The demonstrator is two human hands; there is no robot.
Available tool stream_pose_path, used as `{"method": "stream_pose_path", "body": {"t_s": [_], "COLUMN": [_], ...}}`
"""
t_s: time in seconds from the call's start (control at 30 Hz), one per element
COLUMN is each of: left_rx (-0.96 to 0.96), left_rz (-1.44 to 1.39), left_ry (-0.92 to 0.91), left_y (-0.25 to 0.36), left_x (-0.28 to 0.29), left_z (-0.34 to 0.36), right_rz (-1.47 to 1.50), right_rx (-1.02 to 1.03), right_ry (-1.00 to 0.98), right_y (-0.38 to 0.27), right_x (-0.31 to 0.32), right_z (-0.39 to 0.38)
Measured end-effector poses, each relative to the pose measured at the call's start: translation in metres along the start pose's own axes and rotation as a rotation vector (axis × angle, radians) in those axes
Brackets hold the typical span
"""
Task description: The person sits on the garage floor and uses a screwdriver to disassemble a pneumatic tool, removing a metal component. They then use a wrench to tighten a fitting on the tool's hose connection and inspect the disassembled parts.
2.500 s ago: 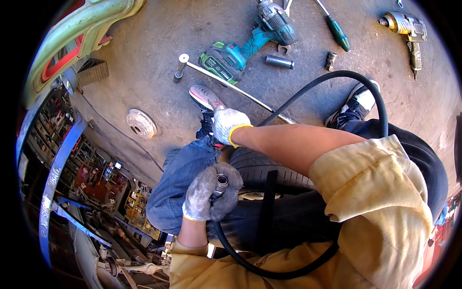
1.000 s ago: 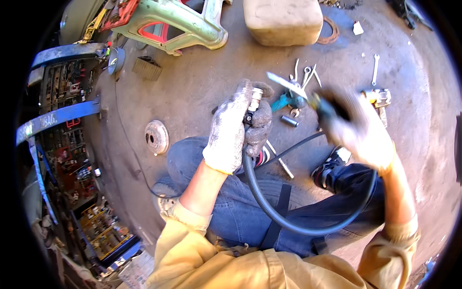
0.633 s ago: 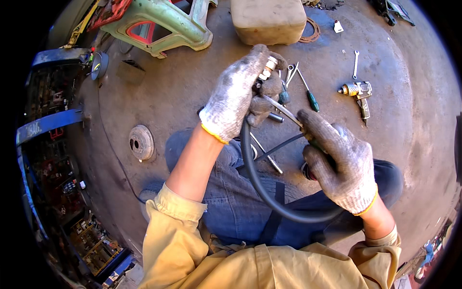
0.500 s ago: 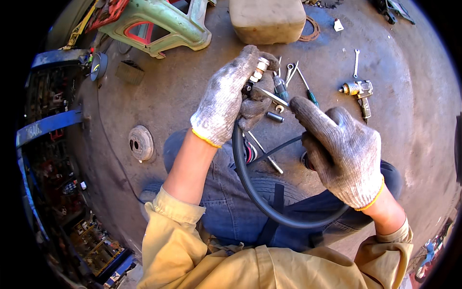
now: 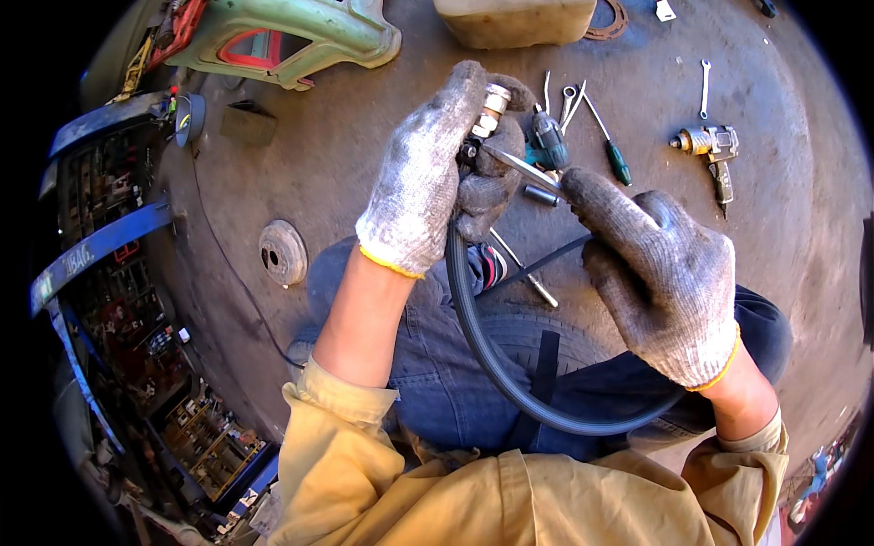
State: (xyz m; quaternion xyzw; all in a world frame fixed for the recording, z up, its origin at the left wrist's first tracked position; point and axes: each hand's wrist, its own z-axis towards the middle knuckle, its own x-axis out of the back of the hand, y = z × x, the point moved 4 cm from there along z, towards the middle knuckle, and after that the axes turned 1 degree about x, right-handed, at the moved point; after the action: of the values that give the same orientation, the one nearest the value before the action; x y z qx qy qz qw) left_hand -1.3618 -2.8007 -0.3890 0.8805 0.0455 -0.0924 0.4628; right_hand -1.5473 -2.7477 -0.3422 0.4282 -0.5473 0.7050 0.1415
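Note:
My gloved left hand point(image 5: 428, 168) is closed round the metal fitting point(image 5: 491, 109) at the end of a black rubber hose point(image 5: 464, 300), which loops down over my lap and round to the right. My gloved right hand point(image 5: 655, 273) grips a screwdriver, its handle mostly hidden; the flat silver shaft point(image 5: 523, 166) reaches up-left to the dark part below the fitting, among my left fingers. Behind my hands on the floor lie a teal impact wrench point(image 5: 551, 136), a steel socket point(image 5: 542, 195) and a long silver bar point(image 5: 528, 268).
On the floor are a pneumatic gun point(image 5: 715, 146), a green screwdriver point(image 5: 617, 159), wrenches point(image 5: 705, 86) and a rusty disc point(image 5: 282, 252). A green stool point(image 5: 355, 32) and beige padded block point(image 5: 510, 20) stand at the back. Blue metal beams point(image 5: 100, 250) border cluttered parts at left; I sit on a tire point(image 5: 578, 332).
My hands have come together higher in view; my right hand has brought the screwdriver to the fitting in my left hand. Over the last half second the view has shifted slightly.

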Motion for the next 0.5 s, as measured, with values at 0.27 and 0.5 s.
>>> {"method": "stream_pose_path", "body": {"t_s": [0.27,0.5], "left_rx": [-0.03,-0.03], "left_rz": [0.003,0.009], "left_ry": [-0.025,0.002], "left_y": [-0.0022,-0.001], "left_x": [-0.0001,0.0011], "left_z": [0.0021,0.0002], "right_rz": [-0.011,-0.039], "right_rx": [0.029,0.012], "right_ry": [0.009,0.024], "right_y": [-0.0038,-0.0078], "right_x": [-0.0015,-0.0059], "right_z": [-0.0002,-0.0004]}}
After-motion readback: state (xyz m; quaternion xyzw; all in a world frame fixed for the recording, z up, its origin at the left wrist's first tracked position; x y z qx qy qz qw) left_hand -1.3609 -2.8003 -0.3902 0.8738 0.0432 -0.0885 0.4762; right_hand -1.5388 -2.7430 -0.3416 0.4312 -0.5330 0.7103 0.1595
